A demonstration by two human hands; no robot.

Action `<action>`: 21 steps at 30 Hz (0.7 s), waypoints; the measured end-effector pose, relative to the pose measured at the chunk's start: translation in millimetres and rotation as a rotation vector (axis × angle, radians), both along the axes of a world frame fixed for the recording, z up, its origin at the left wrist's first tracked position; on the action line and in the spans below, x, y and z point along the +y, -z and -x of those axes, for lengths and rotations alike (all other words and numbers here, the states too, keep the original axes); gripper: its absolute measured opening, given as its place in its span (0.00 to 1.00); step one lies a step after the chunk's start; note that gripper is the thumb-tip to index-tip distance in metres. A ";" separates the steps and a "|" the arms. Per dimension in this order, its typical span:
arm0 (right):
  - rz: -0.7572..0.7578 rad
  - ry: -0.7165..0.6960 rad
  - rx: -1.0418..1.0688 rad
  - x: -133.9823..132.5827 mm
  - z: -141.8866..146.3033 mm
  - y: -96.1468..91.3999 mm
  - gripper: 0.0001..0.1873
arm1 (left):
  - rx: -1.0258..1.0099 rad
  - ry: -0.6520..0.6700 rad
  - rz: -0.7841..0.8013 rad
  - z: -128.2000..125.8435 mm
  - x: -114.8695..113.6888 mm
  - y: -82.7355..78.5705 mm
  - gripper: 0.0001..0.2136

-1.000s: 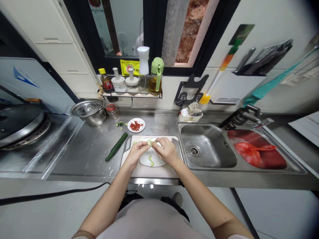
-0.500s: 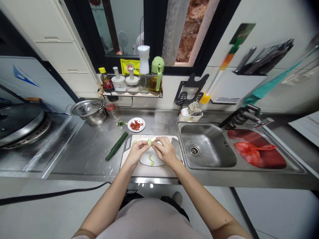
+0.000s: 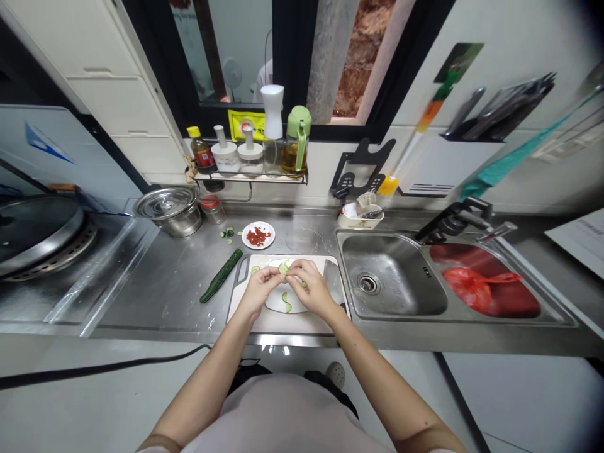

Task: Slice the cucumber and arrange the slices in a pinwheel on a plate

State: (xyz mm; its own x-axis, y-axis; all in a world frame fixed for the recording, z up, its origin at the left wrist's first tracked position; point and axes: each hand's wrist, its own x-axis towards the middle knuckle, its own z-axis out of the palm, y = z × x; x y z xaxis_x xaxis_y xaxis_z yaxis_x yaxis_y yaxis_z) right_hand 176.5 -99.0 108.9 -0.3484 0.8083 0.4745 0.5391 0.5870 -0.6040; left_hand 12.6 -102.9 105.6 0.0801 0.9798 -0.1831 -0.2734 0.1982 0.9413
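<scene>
Over a white plate (image 3: 298, 307) on the cutting board (image 3: 267, 325), my left hand (image 3: 258, 292) and my right hand (image 3: 312, 288) meet at the fingertips. Both are closed in a pinch on a thin cucumber slice (image 3: 284, 268). A few curved cucumber slices (image 3: 287, 305) lie on the plate below, and others are partly covered by my hands. Another slice rests on the board just beyond my left hand. A knife (image 3: 333, 281) lies on the board's right side, next to my right hand. Left of the board is a whole cucumber (image 3: 221, 275).
Behind the board stand a small dish (image 3: 246, 243) of chopped red pieces and some cucumber scraps (image 3: 228, 233). A lidded pot (image 3: 177, 217) and a jar (image 3: 213, 211) are at the back left. The sink (image 3: 396, 277) is on the right, under a black faucet (image 3: 453, 220).
Almost nothing differs. The fingers have shifted slightly at the cucumber slice, and the camera view has moved a little.
</scene>
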 end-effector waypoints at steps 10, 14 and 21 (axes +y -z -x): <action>0.142 -0.064 0.115 3.3 -0.4 5.8 0.08 | 0.011 -0.009 0.007 -1.6 -2.5 1.4 0.12; 0.166 -0.081 0.163 5.2 0.7 7.4 0.08 | 0.028 -0.010 0.002 -2.7 -3.9 2.2 0.13; 0.221 -0.117 0.253 7.0 1.1 10.2 0.08 | 0.021 -0.039 0.025 -5.5 -5.6 2.3 0.14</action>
